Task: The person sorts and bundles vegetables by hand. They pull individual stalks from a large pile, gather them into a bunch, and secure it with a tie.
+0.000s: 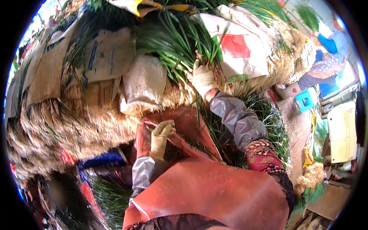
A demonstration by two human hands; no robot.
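My right hand (204, 80), in a pale yellow work glove, reaches to the top of the pile. Its fingers are closed at the base of some green onions (188, 46), whose long leaves fan out away from me. Lower and to the left, my left hand (162, 135), gloved the same way, is curled shut above my lap. A thin green onion stalk (150, 124) with a purplish-pink end pokes out of its left side. Below it spreads a reddish-brown plastic apron (207, 188). Grey plastic sleeve covers wrap both forearms.
Stacked bundles with straw-coloured roots (76, 130) fill the left and front, partly covered by cardboard (109, 53) and a white sack (249, 50). Loose green leaves (268, 111) lie by my right arm. At right, another person (333, 57) holds a green bunch near a blue stool (306, 100).
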